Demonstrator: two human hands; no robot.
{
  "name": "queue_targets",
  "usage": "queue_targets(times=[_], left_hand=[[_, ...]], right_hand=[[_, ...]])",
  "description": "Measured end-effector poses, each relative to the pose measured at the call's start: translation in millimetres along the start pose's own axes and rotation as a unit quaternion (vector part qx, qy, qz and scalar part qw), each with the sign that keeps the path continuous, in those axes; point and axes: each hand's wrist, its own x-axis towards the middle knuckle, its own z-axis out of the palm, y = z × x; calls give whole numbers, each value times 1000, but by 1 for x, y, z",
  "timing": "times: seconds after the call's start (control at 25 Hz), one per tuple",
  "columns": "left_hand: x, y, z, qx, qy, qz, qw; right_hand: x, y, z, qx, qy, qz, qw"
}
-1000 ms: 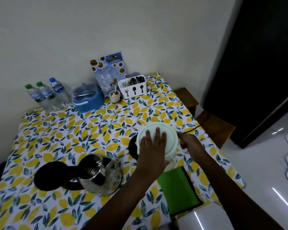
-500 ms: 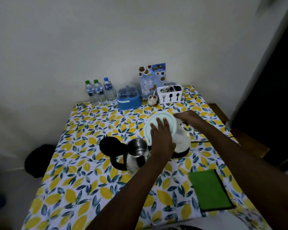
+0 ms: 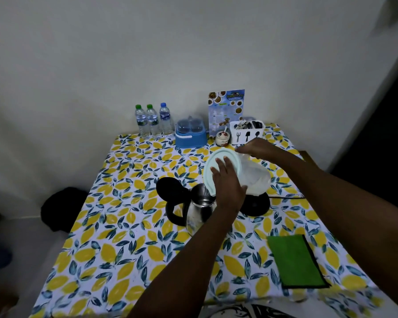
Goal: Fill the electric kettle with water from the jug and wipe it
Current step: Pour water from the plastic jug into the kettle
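The pouring step is on. The right hand grips the tipped jug; the left hand lies flat on its lid. Next, tip more toward the open kettle at 7 o'clock.

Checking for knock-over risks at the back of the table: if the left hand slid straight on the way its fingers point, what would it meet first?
The left hand lies flat on the jug lid, fingers pointing away. Beyond the lid, the small ceramic pot likely comes first, though depth is unclear.
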Motion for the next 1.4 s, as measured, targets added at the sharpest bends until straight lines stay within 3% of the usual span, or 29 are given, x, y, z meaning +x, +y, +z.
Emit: queue_targets(times=[0.72, 1.4], left_hand=[[-2, -5, 7, -79, 15, -35, 996], [-2, -3, 2, -46, 11, -6, 999]], right_hand=[[4, -8, 0, -26, -12, -3, 1000], [-1, -9, -3, -1, -16, 9, 1000]])
